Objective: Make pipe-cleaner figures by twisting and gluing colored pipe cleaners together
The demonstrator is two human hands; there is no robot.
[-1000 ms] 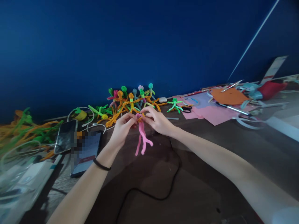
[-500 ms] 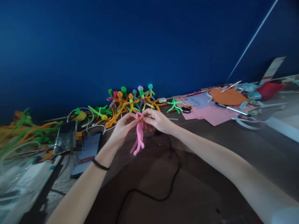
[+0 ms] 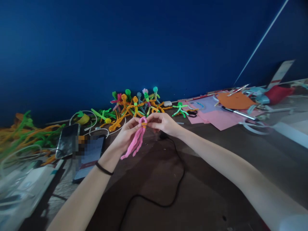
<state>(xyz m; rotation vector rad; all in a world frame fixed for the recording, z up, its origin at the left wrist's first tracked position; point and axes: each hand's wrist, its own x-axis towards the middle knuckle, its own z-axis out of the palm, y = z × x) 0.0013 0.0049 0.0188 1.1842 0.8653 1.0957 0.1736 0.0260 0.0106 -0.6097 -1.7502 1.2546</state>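
Both hands hold a pink pipe-cleaner figure (image 3: 135, 142) above the dark tabletop. My left hand (image 3: 125, 136) pinches its looped top from the left, and the pink legs hang down and to the left across that hand. My right hand (image 3: 163, 123) grips the same top from the right, where a short orange piece is wrapped around the pink loop. Behind the hands stands a cluster of finished pipe-cleaner figures (image 3: 136, 104) in orange, green, pink and teal against the blue wall.
Two phones (image 3: 79, 149) lie at the left beside a white cable. Loose orange and green pipe cleaners (image 3: 26, 136) pile at the far left. Pink and orange paper sheets (image 3: 216, 114), scissors (image 3: 192, 113) and a pen lie at the right. A black cable (image 3: 168, 192) crosses the near table.
The pink figure's legs have swung from hanging straight down to pointing down-left. Both hands have stayed at its top, shifting slightly.
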